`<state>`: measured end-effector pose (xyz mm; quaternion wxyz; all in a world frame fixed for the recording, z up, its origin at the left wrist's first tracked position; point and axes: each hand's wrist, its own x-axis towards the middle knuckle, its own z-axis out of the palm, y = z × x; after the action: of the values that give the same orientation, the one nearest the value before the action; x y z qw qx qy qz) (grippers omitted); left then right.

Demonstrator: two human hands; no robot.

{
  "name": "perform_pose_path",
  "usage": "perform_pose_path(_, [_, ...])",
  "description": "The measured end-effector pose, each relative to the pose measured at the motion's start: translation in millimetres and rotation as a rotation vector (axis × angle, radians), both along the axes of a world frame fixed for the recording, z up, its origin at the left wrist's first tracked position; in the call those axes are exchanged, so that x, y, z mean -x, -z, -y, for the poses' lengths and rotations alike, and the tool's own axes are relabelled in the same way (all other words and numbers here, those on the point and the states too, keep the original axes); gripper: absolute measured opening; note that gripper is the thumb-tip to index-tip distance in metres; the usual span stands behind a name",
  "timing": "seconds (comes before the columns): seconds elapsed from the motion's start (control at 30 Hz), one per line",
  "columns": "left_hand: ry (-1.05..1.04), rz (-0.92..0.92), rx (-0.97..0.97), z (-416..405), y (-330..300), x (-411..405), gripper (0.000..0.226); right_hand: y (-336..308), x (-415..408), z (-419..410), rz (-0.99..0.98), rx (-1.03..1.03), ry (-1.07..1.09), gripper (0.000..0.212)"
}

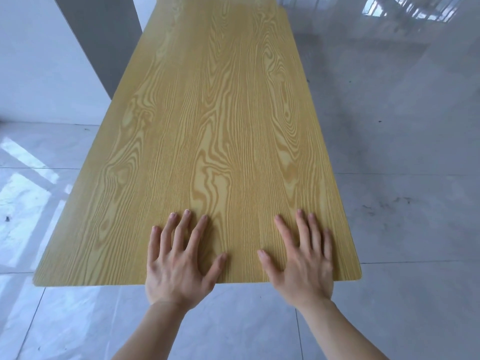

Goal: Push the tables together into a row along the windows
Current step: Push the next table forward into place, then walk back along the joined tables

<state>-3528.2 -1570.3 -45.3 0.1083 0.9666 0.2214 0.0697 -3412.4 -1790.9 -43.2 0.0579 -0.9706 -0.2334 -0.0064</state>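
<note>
Both hands lay flat on the near end of the table [207,126], the left hand [179,263] and the right hand [304,261] side by side, fingers spread and palms down, gripping nothing. The heels of both palms sat over the near edge, with the fingertips reaching a little way up the wood-grain top.

The table ran lengthwise away from the person across a glossy tiled floor [402,229], its far end near a white wall with a grey pillar [104,40] to the left. What lay beyond that far end was washed out by glare, so whether another table stood there could not be told.

The top looked stiff and smooth, probably a laminate, so flat palms could slip on it if they pressed forward only. A surer hold would likely be fingers hooked over the near edge or thumbs under it. On polished tile the legs, hidden here, would probably slide readily, and an uneven push from one hand could swing the long top off line.
</note>
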Motion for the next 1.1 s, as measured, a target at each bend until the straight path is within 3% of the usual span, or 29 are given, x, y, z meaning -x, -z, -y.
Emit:
perform_pose_path(0.2, [0.007,0.011,0.047,4,-23,-3,0.084,-34,-6,5,-0.110,0.002,-0.026,0.084])
perform_pose_path(0.5, [0.057,0.107,0.016,53,-138,-93,0.085,-153,-64,56,-0.166,-0.079,-0.002,0.088])
perform_pose_path(1.1, [-0.029,0.334,-0.059,260,-339,-340,0.087,-354,-336,254,0.047,-0.301,-0.078,0.101])
